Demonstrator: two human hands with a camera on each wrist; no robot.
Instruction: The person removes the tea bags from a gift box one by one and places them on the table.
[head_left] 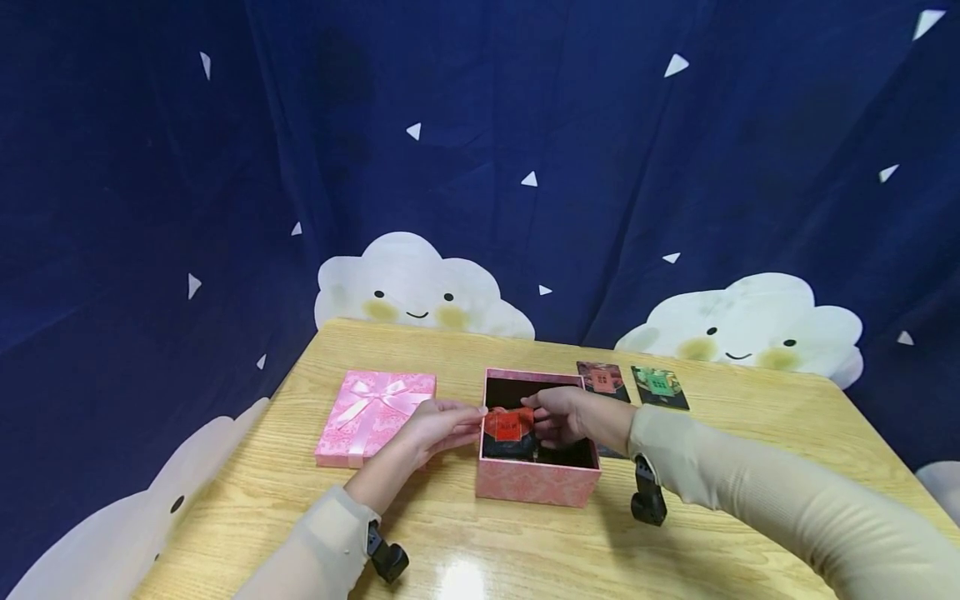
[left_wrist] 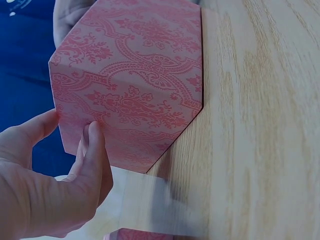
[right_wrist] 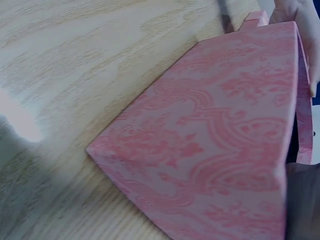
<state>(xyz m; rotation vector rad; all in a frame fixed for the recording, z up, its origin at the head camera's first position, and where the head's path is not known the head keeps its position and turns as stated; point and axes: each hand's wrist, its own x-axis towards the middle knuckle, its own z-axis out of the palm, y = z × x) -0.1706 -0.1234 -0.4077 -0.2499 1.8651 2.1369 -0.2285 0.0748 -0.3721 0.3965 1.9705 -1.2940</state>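
A pink patterned gift box point(head_left: 536, 483) stands uncovered on the table, its inside dark. A black and red packet point(head_left: 510, 427) with a red label sits tilted in its left half. My right hand point(head_left: 566, 414) reaches in over the right side, curled fingers at the packet's right edge; the box wall hides this hand in the right wrist view. Outside the box, my left hand point(head_left: 446, 427) touches the left wall. The left wrist view shows its thumb at the rim and its fingertips point(left_wrist: 93, 131) against the patterned side point(left_wrist: 135, 107).
The pink lid point(head_left: 375, 421) with a ribbon bow lies left of the box. Behind the box on the right lie a dark packet with a red label point(head_left: 602, 381) and another with a green label point(head_left: 660, 386). A dark blue curtain with clouds point(head_left: 420, 287) hangs behind the table.
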